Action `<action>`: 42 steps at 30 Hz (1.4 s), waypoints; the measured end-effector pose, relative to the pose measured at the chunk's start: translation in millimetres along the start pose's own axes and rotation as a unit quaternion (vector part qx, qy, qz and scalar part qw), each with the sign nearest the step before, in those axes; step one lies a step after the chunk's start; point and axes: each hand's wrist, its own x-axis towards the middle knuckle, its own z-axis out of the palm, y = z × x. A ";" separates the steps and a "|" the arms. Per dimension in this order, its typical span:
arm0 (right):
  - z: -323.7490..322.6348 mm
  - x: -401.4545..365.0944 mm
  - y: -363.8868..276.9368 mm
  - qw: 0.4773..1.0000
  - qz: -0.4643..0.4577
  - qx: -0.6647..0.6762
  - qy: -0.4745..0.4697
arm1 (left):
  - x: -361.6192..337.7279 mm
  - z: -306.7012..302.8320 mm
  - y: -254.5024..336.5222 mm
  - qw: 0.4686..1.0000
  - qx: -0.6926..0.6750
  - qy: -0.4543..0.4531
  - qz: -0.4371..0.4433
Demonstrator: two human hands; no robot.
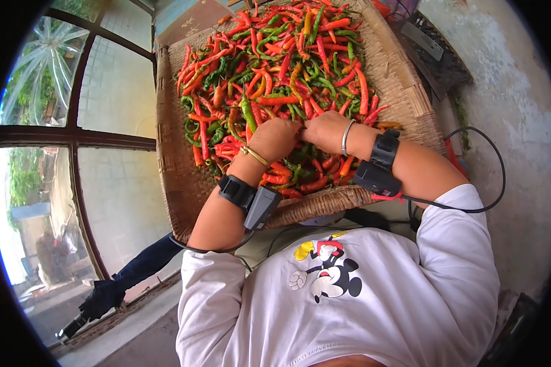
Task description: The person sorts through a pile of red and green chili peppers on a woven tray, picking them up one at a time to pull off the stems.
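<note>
A wide woven basket tray (177,177) rests in front of me, heaped with several red, orange and green chili peppers (281,61). My left hand (274,139) and my right hand (326,131) lie on the near part of the heap, both with fingers curled, and their fingertips meet around a chili between them. What sits inside the pinch is mostly hidden. Each wrist carries a black strapped device (251,200), with a thin bangle above it.
A dark-framed window (73,134) fills the left side. At the upper right stands a black crate (438,55), beside a pale rough wall (514,92). A black cable (499,165) loops at the right. A dark sleeve-like object (128,275) lies at the lower left.
</note>
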 end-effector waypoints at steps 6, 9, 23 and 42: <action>-0.1 1.1 5.8 0.999 -0.030 -0.025 0.024 | -0.3 1.1 -4.3 1.000 0.014 -0.025 -0.006; 0.5 1.3 6.6 0.998 -0.044 -0.038 0.034 | 0.2 1.4 -6.3 1.000 0.003 -0.021 0.001; -29.1 -8.6 10.6 0.966 -0.033 -0.029 0.255 | -2.5 -19.2 5.2 0.954 -0.294 0.051 -0.025; -38.4 -11.4 22.1 0.541 0.088 0.813 0.197 | -6.2 -36.8 0.5 0.821 -0.569 0.006 -0.048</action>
